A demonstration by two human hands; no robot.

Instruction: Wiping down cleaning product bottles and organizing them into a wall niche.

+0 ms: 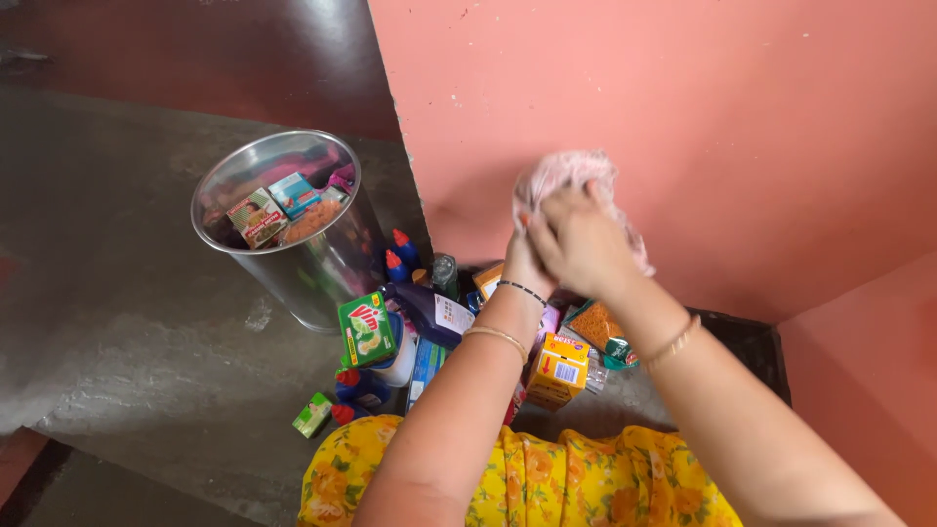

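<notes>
Both my hands are raised against the pink wall (683,107), gripping a crumpled pink cloth (566,174). My right hand (583,242) is on top and covers most of my left hand (522,262), whose fingers are closed on the cloth's lower left part. Bangles sit on both wrists. Below my forearms lies a heap of small packages: a green box (366,329), a yellow box (558,371), an orange packet (595,324), and blue bottles with red caps (398,256).
A shiny steel bucket (322,263) stands at the left on the grey concrete floor (127,332), with small boxes inside it. A small green packet (312,415) lies near my yellow floral clothing (547,483). A wall corner rises at the right.
</notes>
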